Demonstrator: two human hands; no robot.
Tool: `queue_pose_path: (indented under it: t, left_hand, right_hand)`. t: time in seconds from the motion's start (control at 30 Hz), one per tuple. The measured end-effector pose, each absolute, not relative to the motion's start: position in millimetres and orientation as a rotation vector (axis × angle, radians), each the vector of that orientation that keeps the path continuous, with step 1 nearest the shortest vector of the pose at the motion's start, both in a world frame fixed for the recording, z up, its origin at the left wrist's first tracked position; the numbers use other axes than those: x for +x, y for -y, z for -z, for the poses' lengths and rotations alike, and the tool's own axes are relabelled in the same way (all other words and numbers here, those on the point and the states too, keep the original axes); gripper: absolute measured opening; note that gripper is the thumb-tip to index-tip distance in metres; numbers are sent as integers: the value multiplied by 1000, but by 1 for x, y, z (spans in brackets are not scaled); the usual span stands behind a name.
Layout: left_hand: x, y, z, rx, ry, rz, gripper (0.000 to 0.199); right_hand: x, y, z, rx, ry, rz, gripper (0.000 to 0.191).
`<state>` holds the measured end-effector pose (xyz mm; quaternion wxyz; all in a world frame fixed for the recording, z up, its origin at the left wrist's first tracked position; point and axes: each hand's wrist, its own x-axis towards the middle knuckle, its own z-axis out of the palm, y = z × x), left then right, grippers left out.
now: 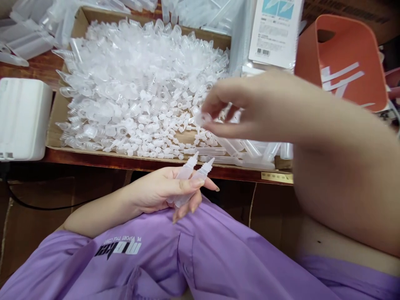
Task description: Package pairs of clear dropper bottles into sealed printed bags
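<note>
Two translucent dropper bottles [187, 170] with pointed nozzles lie side by side in my left hand [175, 189], which is closed around their bodies above my lap. My right hand [240, 106] is over the right part of a shallow cardboard box [62, 121]. Its thumb and index finger pinch a small translucent plastic cap [203, 118]. Beneath it, the box is heaped with clear pointed caps [131, 66] and small white nozzle tips [150, 137]. Several clear tubes [212, 151] lie at the box's front right.
A white device [23, 118] with a black cable stands left of the box. An orange bin [343, 46] holding white strips is at the back right. Beside it stands a printed package [275, 33]. More translucent bottles [28, 37] are piled at the back left.
</note>
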<state>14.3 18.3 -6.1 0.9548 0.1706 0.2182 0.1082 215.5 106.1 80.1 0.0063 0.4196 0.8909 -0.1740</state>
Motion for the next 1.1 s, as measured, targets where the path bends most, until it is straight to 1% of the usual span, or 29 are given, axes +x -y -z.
queue_pose_path:
  t: [0.07, 0.17, 0.33, 0.5, 0.53, 0.63, 0.67, 0.73, 0.87, 0.97, 1.1]
  left_hand:
    - [13, -19, 5, 367, -437, -194, 29]
    - [15, -20, 5, 428, -430, -153, 31]
    - [18, -19, 5, 499, -433, -110, 34]
    - [21, -18, 1, 512, -464, -83, 35]
    - [22, -17, 1, 514, -476, -76, 35]
    - [24, -16, 2, 530, -483, -64, 36]
    - [25, -16, 2, 534, -485, -68, 35]
    - [26, -16, 4, 536, -495, -81, 34]
    - [29, -16, 3, 519, -486, -59, 33]
    - [32, -16, 2, 513, -487, -27, 34]
    - [33, -15, 0, 514, -484, -37, 33]
  right_hand:
    - [231, -92, -91, 1155, -2745, 873, 16]
    - [246, -77, -92, 988, -2678, 1112, 19]
    - [251, -61, -77, 824, -2850, 1174, 23]
    - [249, -53, -68, 902, -2797, 1323, 22]
    - [249, -52, -66, 933, -2757, 1350, 24]
    - [250, -50, -59, 1059, -2646, 1348, 45]
    - [251, -49, -58, 1116, -2624, 1317, 48]
    - [256, -47, -57, 1195, -2643, 1288, 45]
    - [263, -43, -60, 1105, -2709, 1400, 30]
    - [264, -41, -61, 1153, -2669, 1358, 37]
    - [264, -41, -59, 1002, -2683, 1570, 26]
